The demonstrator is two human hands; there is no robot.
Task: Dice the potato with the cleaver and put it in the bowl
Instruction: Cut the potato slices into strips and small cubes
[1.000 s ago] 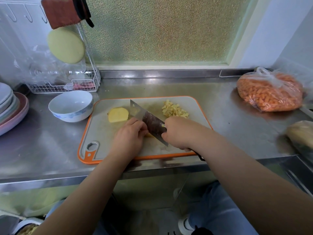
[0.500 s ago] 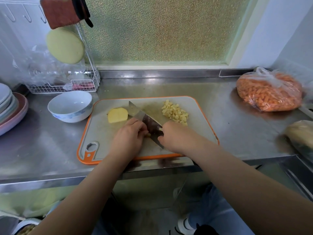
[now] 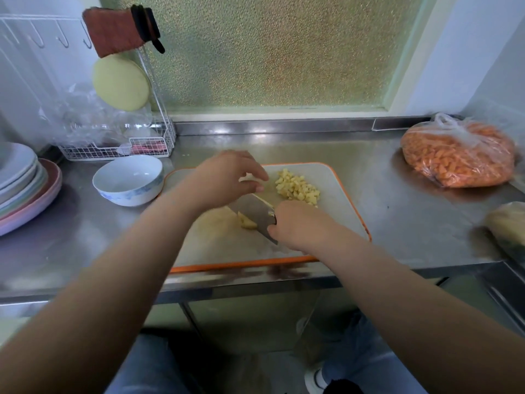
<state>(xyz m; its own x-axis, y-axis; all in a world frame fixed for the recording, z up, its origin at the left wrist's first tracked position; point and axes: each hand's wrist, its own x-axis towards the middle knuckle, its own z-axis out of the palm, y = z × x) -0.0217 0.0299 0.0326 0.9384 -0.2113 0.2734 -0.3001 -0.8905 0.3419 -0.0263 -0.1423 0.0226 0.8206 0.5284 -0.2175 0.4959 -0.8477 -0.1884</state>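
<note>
While the right hand (image 3: 298, 226) grips the steel cleaver (image 3: 255, 213) over yellow potato pieces (image 3: 247, 223) on the orange-rimmed cutting board (image 3: 335, 217), the left hand (image 3: 227, 177) hovers, fingers loosely spread, holding nothing.

A single head-worn, wide-angle camera looks forward and steeply down from above a cutting board (image 3: 338, 194), which sits near the centre of the view. The camera is close: both forearms enter from the bottom corners and reach up toward the board. Beyond the board, the steel bench (image 3: 397, 223) runs to a frosted window (image 3: 270, 52) at the top. Below the board, the bench's front edge and the person's legs show. Straight lines bow toward the edges. The moving hand above the board is blurred.
</note>
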